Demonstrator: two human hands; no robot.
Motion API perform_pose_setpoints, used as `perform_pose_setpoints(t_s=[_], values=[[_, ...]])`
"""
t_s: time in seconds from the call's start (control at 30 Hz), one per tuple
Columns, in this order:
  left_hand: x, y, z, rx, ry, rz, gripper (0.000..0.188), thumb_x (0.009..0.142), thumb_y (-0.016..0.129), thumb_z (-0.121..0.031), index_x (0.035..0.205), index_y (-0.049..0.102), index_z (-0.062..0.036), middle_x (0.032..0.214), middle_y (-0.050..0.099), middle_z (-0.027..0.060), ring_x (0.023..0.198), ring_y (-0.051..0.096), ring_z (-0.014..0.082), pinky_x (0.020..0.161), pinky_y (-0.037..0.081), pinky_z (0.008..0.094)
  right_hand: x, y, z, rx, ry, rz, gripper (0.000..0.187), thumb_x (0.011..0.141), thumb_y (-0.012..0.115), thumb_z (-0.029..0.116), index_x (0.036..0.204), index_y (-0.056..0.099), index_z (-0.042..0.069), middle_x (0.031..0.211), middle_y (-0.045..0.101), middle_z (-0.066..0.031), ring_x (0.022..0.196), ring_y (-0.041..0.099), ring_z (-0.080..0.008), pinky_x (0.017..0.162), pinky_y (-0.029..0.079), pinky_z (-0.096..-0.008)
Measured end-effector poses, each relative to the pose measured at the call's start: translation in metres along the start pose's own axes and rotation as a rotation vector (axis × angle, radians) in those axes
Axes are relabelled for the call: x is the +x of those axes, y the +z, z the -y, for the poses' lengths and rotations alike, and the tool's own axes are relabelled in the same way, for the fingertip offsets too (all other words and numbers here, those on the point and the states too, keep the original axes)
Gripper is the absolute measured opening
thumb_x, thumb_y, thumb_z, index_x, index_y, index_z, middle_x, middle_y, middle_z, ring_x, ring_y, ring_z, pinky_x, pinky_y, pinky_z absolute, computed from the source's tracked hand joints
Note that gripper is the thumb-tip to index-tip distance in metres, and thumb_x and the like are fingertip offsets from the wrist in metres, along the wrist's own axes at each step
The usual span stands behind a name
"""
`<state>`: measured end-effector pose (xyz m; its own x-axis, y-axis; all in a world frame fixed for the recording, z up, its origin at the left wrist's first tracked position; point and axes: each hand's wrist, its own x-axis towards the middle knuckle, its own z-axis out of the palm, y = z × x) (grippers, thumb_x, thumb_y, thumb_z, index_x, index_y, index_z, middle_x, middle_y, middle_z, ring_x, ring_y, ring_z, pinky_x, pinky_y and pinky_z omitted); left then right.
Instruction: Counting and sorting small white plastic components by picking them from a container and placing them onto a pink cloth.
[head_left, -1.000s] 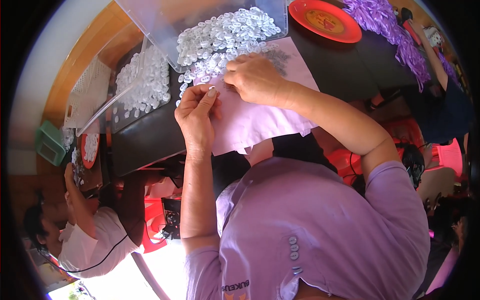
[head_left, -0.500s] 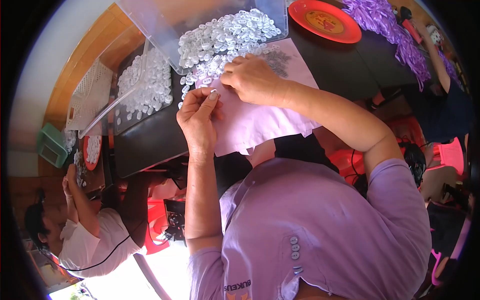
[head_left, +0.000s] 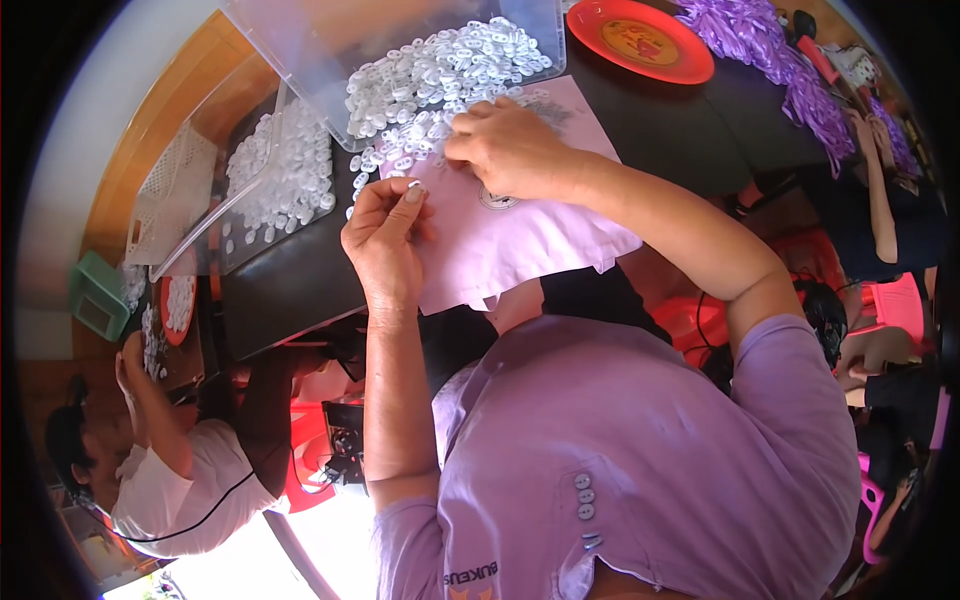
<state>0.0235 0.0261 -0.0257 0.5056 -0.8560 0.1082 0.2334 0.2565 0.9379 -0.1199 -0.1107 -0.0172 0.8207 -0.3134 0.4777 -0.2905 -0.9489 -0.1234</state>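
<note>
We see bare desk (head_left: 690, 140) right of a pink cloth (head_left: 480, 260) that overhangs the near edge; a clear bin (head_left: 390, 25) bounds its far side. The left hand (head_left: 388, 240), upright, pinches a small white piece (head_left: 416, 185) between thumb and forefinger. Palm-down beside loose white pieces (head_left: 405, 140), the right hand (head_left: 512, 150) bends its fingers nearly together; we cannot tell whether they grip anything.

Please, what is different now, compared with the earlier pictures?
Near the right hand, a round dark mark on the pink cloth has come into sight. At the far right, a co-worker's hand has drawn back toward that person's body. The left hand still pinches a small white piece; the red plate and clear bin stayed.
</note>
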Motion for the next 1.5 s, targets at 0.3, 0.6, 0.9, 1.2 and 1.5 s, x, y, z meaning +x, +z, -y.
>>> perform_pose_setpoints(t_s=[0.3, 0.6, 0.9, 1.2, 1.5], values=[[0.0, -0.002, 0.0, 0.017, 0.012, 0.011, 0.008, 0.089, 0.061, 0.0, 0.097, 0.061, 0.0031, 0.084, 0.064, 0.0094, 0.069, 0.059, 0.0144, 0.053, 0.044, 0.0245, 0.009, 0.002, 0.003, -0.014, -0.016, -0.092, 0.009, 0.072, 0.065, 0.008, 0.079, 0.067, 0.015, 0.084, 0.057, 0.0009, 0.09, 0.056, -0.0201, 0.079, 0.039, -0.0375], [0.001, -0.005, 0.001, -0.007, 0.004, 0.007, 0.008, 0.089, 0.062, 0.0, 0.096, 0.061, 0.0029, 0.083, 0.064, 0.0095, 0.068, 0.059, 0.0145, 0.053, 0.044, 0.0243, 0.024, 0.005, 0.015, -0.01, 0.006, 0.11, 0.007, 0.071, 0.063, 0.007, 0.074, 0.068, 0.013, 0.086, 0.06, 0.0, 0.09, 0.057, -0.0212, 0.079, 0.039, -0.0379], [0.001, -0.001, -0.002, -0.028, 0.017, 0.031, 0.008, 0.089, 0.06, 0.001, 0.097, 0.06, 0.0042, 0.082, 0.063, 0.0096, 0.066, 0.058, 0.0142, 0.053, 0.042, 0.0244, 0.019, 0.005, 0.024, -0.162, -0.023, 0.055, 0.007, 0.072, 0.062, 0.009, 0.077, 0.067, 0.008, 0.089, 0.063, -0.0033, 0.092, 0.058, -0.022, 0.08, 0.039, -0.0377], [-0.001, -0.004, -0.001, -0.031, -0.005, -0.023, 0.005, 0.089, 0.062, 0.001, 0.094, 0.062, 0.0011, 0.079, 0.063, 0.006, 0.064, 0.057, 0.0115, 0.053, 0.042, 0.0231, 0.02, 0.009, 0.03, -0.215, -0.015, -0.117, 0.006, 0.077, 0.061, 0.01, 0.081, 0.063, 0.007, 0.088, 0.063, -0.0072, 0.088, 0.06, -0.0243, 0.077, 0.041, -0.0398], [0.008, -0.003, -0.008, -0.053, -0.064, -0.033, 0.008, 0.09, 0.06, -0.001, 0.097, 0.058, 0.0029, 0.086, 0.063, 0.0098, 0.07, 0.059, 0.0161, 0.055, 0.044, 0.0266, 0.029, -0.014, 0.014, 0.889, 0.242, -0.046, 0.004, 0.085, 0.059, 0.001, 0.089, 0.058, 0.0, 0.076, 0.06, -0.0052, 0.069, 0.055, -0.0138, 0.065, 0.045, -0.0286]])
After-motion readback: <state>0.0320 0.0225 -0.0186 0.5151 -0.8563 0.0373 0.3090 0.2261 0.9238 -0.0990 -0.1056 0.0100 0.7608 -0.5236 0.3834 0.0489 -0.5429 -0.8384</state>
